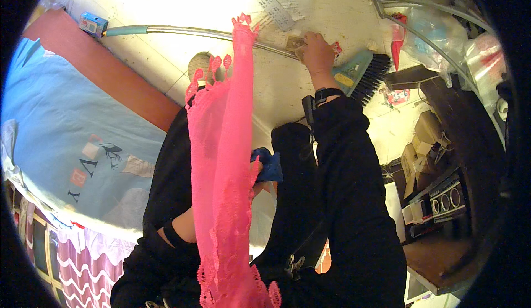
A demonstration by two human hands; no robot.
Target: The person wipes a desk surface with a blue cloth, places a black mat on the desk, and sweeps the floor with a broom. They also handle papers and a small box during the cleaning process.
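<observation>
A bright pink lace-edged cloth (232,142) hangs down the middle of the view, in front of my body. Partly hidden behind it, my left hand (258,183) is at a dark blue cloth or pouch (269,166); its grip is mostly covered. My right hand (317,52) reaches down to the tiled floor, its fingers on a small brownish card or packet (294,44). Beside that hand lie the metal pole (186,30) of a broom and a small red wrapper (337,49). The broom's teal head with dark bristles (361,73) rests just right of my right wrist.
A bed with a blue printed sheet (124,142) and a reddish-brown side board (103,71) is at left. A small blue box (93,24) stands by the pole's end. Printed paper (271,7), plastic bags (435,34), a curved metal frame (427,38) and a dark cabinet (464,142) lie beyond.
</observation>
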